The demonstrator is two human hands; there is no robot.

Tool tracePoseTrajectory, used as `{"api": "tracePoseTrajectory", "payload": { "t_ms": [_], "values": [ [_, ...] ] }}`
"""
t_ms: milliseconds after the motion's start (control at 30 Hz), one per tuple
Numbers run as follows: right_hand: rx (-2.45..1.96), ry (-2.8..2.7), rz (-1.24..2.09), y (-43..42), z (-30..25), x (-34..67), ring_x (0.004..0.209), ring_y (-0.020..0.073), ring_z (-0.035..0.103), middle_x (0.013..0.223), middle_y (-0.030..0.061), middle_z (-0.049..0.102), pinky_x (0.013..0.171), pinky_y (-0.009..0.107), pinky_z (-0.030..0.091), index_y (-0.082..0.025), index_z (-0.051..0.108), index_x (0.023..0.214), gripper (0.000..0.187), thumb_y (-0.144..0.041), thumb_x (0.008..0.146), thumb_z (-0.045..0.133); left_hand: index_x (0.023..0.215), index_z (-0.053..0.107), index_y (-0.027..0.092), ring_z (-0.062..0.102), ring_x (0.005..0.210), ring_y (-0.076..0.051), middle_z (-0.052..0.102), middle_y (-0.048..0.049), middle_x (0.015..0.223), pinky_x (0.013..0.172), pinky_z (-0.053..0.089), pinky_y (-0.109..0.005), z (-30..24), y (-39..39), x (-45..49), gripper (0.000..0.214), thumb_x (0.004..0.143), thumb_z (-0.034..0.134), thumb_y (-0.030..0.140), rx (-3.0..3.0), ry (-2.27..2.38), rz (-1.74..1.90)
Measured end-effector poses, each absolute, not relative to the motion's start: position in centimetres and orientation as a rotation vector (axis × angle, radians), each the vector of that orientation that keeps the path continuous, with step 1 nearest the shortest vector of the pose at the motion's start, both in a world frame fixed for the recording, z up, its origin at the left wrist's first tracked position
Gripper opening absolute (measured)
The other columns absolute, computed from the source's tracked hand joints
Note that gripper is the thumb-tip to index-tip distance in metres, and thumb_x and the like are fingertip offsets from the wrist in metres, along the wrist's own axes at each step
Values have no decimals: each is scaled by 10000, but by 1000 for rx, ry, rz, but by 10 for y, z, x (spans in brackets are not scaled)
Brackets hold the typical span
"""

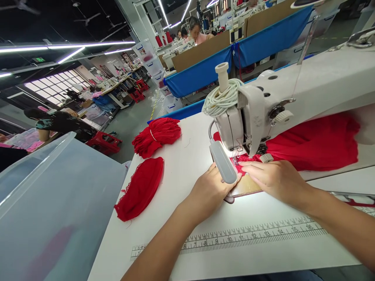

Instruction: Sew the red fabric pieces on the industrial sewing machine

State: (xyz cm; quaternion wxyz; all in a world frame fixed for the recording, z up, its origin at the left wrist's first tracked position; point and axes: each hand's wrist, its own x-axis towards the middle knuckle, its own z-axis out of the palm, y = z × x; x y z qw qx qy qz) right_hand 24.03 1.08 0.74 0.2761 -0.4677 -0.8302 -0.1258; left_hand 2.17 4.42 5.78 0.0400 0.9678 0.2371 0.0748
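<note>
A white sewing machine stands on a white table. Red lace fabric runs under its arm toward the needle. My left hand lies just left of the needle, partly behind the machine's grey lamp, fingers curled down on the small red piece. My right hand lies flat on the same red fabric at the needle plate, fingers stretched toward the presser foot.
A tied bundle of red pieces and a flat stack of red pieces lie at the table's left. A clear plastic bin stands at the left edge. A ruler strip runs along the front. Other people work at distant stations.
</note>
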Motion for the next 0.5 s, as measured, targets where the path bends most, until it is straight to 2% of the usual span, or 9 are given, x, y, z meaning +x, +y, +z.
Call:
{"api": "tracePoseTrajectory", "payload": {
  "t_ms": [200, 400, 500],
  "values": [
    [-1244, -2232, -356, 11, 8, 241, 589, 138, 650, 960, 63, 757, 430, 266, 320, -156, 711, 896, 329, -62, 914, 397, 1245, 582, 205, 628, 936, -168, 704, -62, 1024, 884, 524, -354, 58, 45, 24, 326, 976, 401, 171, 2951, 726, 223],
    [-1321, -2219, -244, 11, 1, 243, 604, 147, 629, 895, 41, 750, 479, 267, 341, -216, 718, 989, 358, -62, 881, 414, 1240, 570, 193, 618, 1024, -184, 688, -92, 1104, 913, 517, -379, 59, 43, 23, 320, 959, 425, 151, 3037, 742, 177],
    [-1328, -2225, -222, 11, -1, 245, 630, 156, 633, 903, 38, 747, 495, 271, 354, -228, 719, 974, 347, -76, 882, 421, 1278, 533, 189, 627, 1035, -178, 703, -74, 1055, 907, 526, -366, 58, 42, 21, 351, 943, 451, 126, 2996, 728, 166]
  ]
}}
